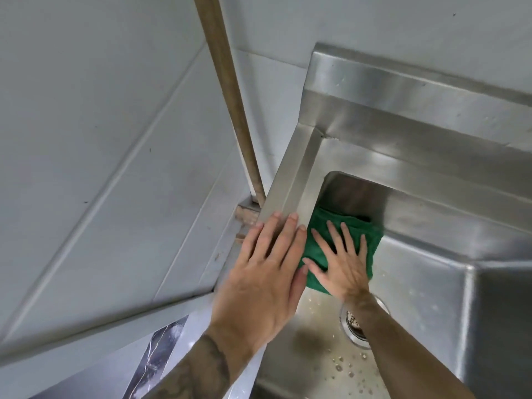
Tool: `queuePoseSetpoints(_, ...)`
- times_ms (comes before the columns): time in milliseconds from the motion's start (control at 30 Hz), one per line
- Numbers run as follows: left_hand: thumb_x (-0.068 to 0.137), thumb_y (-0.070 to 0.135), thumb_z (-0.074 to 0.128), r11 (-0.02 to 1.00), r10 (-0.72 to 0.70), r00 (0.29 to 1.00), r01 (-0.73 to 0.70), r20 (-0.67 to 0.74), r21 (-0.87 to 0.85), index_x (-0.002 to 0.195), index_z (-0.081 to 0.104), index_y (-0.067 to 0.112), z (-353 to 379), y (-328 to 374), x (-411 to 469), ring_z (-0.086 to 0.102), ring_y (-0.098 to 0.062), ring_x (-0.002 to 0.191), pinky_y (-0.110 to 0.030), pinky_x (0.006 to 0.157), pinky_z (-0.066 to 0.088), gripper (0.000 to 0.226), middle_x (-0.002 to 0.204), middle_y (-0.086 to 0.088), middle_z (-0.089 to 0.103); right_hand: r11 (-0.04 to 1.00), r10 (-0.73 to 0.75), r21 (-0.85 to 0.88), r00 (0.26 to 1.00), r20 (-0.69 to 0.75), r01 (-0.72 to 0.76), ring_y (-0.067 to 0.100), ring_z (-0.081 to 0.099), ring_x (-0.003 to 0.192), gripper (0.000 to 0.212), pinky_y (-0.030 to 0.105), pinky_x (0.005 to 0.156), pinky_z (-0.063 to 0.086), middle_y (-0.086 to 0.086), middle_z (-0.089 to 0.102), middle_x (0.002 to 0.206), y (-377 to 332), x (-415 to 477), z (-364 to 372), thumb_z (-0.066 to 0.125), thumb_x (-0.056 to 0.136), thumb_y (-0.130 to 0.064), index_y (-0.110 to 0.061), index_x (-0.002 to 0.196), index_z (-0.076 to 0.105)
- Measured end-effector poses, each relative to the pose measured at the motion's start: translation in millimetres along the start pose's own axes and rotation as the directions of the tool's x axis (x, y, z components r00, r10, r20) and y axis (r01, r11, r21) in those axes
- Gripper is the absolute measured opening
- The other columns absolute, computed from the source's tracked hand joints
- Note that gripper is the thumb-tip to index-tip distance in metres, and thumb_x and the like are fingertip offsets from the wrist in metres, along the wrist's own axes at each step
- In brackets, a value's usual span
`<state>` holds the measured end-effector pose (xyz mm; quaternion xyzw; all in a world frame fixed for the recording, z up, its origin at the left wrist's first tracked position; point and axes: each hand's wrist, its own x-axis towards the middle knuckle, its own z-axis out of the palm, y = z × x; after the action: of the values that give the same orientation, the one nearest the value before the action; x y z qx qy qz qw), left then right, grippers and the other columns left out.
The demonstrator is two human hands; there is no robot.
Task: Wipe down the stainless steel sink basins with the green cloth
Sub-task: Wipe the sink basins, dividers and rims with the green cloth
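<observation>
The right hand [342,266] presses the green cloth [371,234] flat on the basin wall [359,194]; the left hand [264,272] lies flat on the rim [290,180]. Next, probably, the wet bottom [316,335].

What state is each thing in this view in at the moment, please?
green cloth, folded, spread flat against the basin's inner wall by the left rim
right hand, flat, fingers spread, pressing the cloth
left hand, flat, fingers straight, resting on the sink rim
sink basin, wet, droplets scattered on its floor
drain, unplugged, partly hidden by the right forearm
</observation>
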<state>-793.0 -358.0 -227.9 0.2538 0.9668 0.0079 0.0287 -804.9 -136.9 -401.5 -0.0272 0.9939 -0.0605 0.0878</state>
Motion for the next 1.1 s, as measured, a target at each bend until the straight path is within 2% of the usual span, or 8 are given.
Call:
queuePoseSetpoints(133,0.116,0.046,0.028,1.0,-0.008,1.0,0.007,0.027,0.019,0.168,0.029,0.012,-2,-1,-1,0.019,-0.032,0.165,-0.052,0.133,0.024,0.062,0.176,-0.01,0.026,0.983,0.167,0.105,0.977,-0.134,-0.153,0.032,0.039,0.153,0.054,0.061,0.121,0.03,0.007,0.046,0.163,-25,-3,11,0.037,0.106,-0.053,-0.029,0.15,0.057)
queuePoseSetpoints(233,0.117,0.046,0.028,1.0,-0.006,0.999,0.005,0.038,0.022,0.167,0.03,0.012,-8,0,-2,0.02,-0.032,0.165,-0.053,0.132,0.027,0.061,0.176,-0.011,0.027,0.976,0.213,0.085,0.959,-0.187,-0.2,0.031,0.047,0.145,0.052,0.055,0.112,0.037,0.006,0.049,0.159,-26,-5,11,0.043,0.106,-0.051,-0.028,0.15,0.055)
queuePoseSetpoints(367,0.116,0.046,0.03,1.0,-0.003,1.0,0.003,-0.001,0.016,0.166,0.035,0.011,-10,1,-3,0.023,-0.032,0.164,-0.052,0.133,0.024,0.06,0.174,-0.01,0.031,0.989,-0.149,-0.038,0.972,-0.18,0.144,0.029,0.037,0.152,0.06,0.059,0.123,0.025,0.003,0.043,0.163,11,-5,16,0.043,0.103,-0.062,-0.034,0.156,0.044)
queuePoseSetpoints(433,0.116,0.046,0.028,1.0,-0.002,1.0,0.003,-0.027,0.014,0.165,0.035,0.011,-8,1,-1,0.023,-0.033,0.164,-0.052,0.134,0.023,0.061,0.174,-0.011,0.032,0.978,-0.207,-0.044,0.967,-0.147,0.203,0.025,0.031,0.156,0.056,0.059,0.127,0.018,-0.001,0.039,0.166,22,-1,23,0.035,0.107,-0.059,-0.037,0.157,0.042)
queuePoseSetpoints(600,0.117,0.044,0.027,1.0,0.013,0.999,-0.012,-0.044,0.013,0.166,0.033,0.01,-7,1,-2,0.025,-0.035,0.163,-0.053,0.133,0.023,0.061,0.173,-0.013,0.033,0.966,0.239,0.161,0.94,-0.242,-0.204,0.023,0.03,0.157,0.046,0.055,0.129,0.016,-0.001,0.039,0.167,6,-12,31,0.038,0.111,-0.042,-0.032,0.154,0.051)
queuePoseSetpoints(700,0.116,0.043,0.03,1.0,0.004,0.999,-0.003,-0.052,0.019,0.165,0.036,0.008,-9,4,-1,0.026,-0.035,0.163,-0.053,0.133,0.023,0.061,0.173,-0.014,0.034,0.892,0.404,0.312,0.888,-0.22,-0.328,0.027,0.027,0.159,0.043,0.057,0.13,0.012,0.003,0.037,0.168,-23,-8,27,0.041,0.113,-0.033,-0.026,0.154,0.052)
queuePoseSetpoints(900,0.116,0.041,0.031,1.0,0.007,0.996,-0.005,-0.084,0.02,0.163,0.04,0.007,-8,3,0,0.027,-0.035,0.163,-0.053,0.133,0.023,0.059,0.172,-0.014,0.035,0.957,0.227,0.222,0.958,-0.174,-0.186,0.023,0.023,0.16,0.045,0.054,0.13,0.013,0.001,0.033,0.17,-30,2,28,0.037,0.113,-0.035,-0.028,0.157,0.048)
queuePoseSetpoints(1100,0.117,0.04,0.027,1.0,-0.001,0.996,0.003,-0.087,0.029,0.164,0.038,0.008,-9,2,0,0.026,-0.036,0.162,-0.053,0.132,0.023,0.058,0.172,-0.014,0.036,0.941,0.277,0.237,0.952,-0.127,-0.243,0.025,0.016,0.162,0.059,0.058,0.13,0.005,0.002,0.024,0.173,-42,-14,29,0.029,0.108,-0.052,-0.029,0.162,0.037)
